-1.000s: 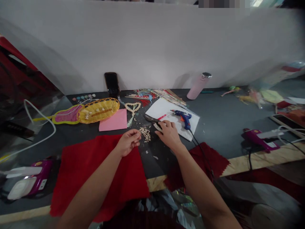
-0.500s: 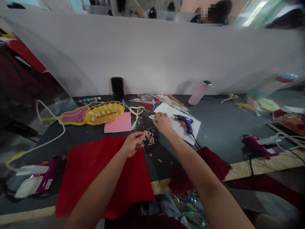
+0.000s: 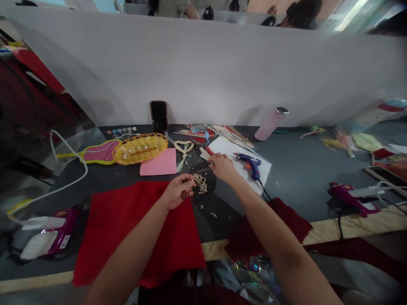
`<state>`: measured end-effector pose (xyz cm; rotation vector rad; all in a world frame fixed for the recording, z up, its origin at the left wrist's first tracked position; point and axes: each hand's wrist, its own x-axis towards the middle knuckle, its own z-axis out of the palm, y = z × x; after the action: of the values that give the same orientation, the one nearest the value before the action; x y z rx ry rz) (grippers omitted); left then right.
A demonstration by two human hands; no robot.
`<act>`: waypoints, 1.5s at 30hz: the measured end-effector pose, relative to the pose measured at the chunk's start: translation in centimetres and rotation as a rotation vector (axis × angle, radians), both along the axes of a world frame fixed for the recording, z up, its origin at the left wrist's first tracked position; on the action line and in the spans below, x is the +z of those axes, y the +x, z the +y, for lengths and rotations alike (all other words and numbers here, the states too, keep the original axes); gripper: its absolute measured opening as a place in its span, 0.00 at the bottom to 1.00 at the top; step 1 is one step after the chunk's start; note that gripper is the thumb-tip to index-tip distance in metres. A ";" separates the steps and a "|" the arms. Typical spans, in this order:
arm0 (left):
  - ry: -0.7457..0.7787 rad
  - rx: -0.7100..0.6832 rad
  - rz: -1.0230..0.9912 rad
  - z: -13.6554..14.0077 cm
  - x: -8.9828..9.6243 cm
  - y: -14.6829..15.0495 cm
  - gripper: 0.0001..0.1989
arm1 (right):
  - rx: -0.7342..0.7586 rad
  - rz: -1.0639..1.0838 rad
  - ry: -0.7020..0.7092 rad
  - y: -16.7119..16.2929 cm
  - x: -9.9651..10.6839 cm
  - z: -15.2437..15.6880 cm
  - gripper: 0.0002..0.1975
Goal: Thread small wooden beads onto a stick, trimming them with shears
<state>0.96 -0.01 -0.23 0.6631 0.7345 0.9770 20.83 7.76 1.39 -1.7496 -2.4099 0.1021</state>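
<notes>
My left hand (image 3: 179, 191) is closed in a pinch over the edge of the red felt (image 3: 133, 220). A tiny pale bit seems to show at its fingertips, too small to name. Beside those fingers lies a pile of small beige pieces (image 3: 200, 183). My right hand (image 3: 223, 166) is closed around a slim red object (image 3: 209, 151), mostly hidden by the fingers, at the left edge of the white paper (image 3: 219, 145). A blue glue gun (image 3: 249, 162) lies on that paper. Left of my right hand, a beaded loop with a pale tassel (image 3: 184, 148) rests on the table.
A yellow woven basket (image 3: 140, 149) overlaps pink paper (image 3: 158, 163). Behind stand a phone (image 3: 158, 116) and a pink bottle (image 3: 270, 124) against the white partition (image 3: 203, 72). Purple power strips (image 3: 65, 228) with cables sit at both sides. Thin sticks (image 3: 232, 136) lie at the back.
My right hand now has a slim red object in its fingers, which did not show before. My left hand keeps its pinch in the same place. The view has shifted slightly.
</notes>
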 end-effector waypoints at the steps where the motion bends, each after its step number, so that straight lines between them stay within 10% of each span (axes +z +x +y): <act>1: -0.002 0.001 0.003 0.0 0.0 0.0 0.11 | 0.019 0.011 0.012 0.2 0.3 -1.1 0.10; 14: 0.033 0.041 0.072 -0.2 -0.9 0.4 0.10 | -0.034 0.159 -0.099 -1.2 -2.0 -3.3 0.09; 29: 0.193 0.168 0.313 -0.8 -0.9 1.6 0.12 | 0.169 1.223 -0.576 -2.5 -0.9 -6.6 0.09; 41: 0.123 0.122 0.249 -0.4 -1.2 1.3 0.11 | 0.120 0.363 -0.075 -0.2 -2.4 -5.2 0.12; 45: 0.138 0.107 0.242 -0.5 -0.7 1.1 0.11 | -0.140 0.266 0.107 5.2 -1.7 -4.4 0.14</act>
<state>2.10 -0.55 -0.96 0.8800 0.9284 1.0637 26.06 3.37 -0.28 -1.7284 -2.0636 0.1736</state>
